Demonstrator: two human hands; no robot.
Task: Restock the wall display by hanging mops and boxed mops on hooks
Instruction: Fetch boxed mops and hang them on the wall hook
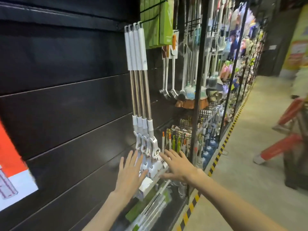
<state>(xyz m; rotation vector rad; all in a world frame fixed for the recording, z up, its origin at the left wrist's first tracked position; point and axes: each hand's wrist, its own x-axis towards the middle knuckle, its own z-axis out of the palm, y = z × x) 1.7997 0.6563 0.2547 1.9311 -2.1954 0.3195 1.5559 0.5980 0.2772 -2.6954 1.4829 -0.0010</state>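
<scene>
Four mops (pixel 139 90) hung together from a hook on the dark slat wall (pixel 66 105), while the left hand (pixel 130 174) and right hand (pixel 179 165), fingers spread and holding nothing, flanked their white heads.

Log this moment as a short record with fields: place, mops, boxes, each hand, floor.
place: shop aisle, dark slat wall
mops: four white-handled mops hang side by side from one hook near the top of the wall
boxes: green boxes hang above right of the mops
left hand: fingers spread straight, at the mop heads, gripping nothing
right hand: fingers spread straight, just right of the mop heads
floor: yellow-black tape along the display base
</scene>
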